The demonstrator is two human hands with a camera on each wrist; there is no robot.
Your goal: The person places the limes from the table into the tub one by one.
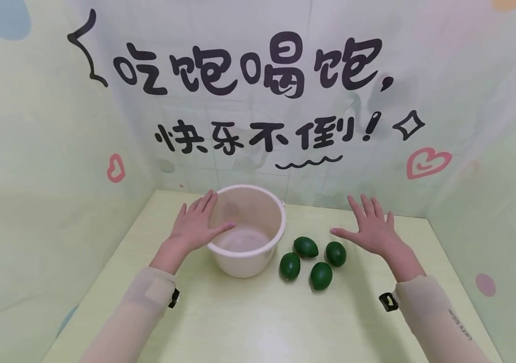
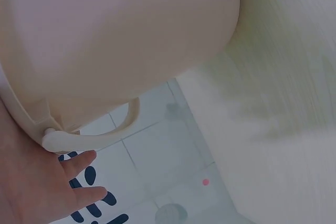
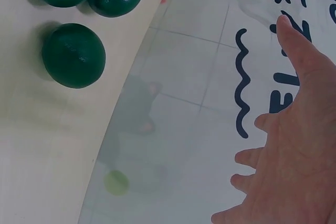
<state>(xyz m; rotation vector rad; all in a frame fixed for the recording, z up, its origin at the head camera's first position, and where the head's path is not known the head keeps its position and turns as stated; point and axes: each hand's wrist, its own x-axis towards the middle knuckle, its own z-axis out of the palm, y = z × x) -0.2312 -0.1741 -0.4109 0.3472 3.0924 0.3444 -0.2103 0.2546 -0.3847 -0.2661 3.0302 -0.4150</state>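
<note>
A pale pinkish bucket [image 1: 244, 264] stands on the table, its inside bare in the head view. My left hand [image 1: 196, 222] is spread with straight fingers at the bucket's left rim, the thumb overlapping the opening. In the left wrist view the bucket wall [image 2: 126, 30] fills the top, with a handle [image 2: 100, 139] beside my fingers. My right hand [image 1: 373, 229] is spread above the table's right side and holds nothing. Several dark green, lime-like fruits [image 1: 321, 276] lie between the bucket and that hand; the nearest fruit [image 1: 336, 253] is just below its thumb.
The light wooden table [image 1: 239, 322] ends at a back wall sheet [image 1: 248, 111] printed with black characters. Pale sheets [image 1: 503, 201] also hang along both sides. A small black device [image 1: 388, 301] sits at the right sleeve's cuff, and another [image 1: 174, 298] at the left.
</note>
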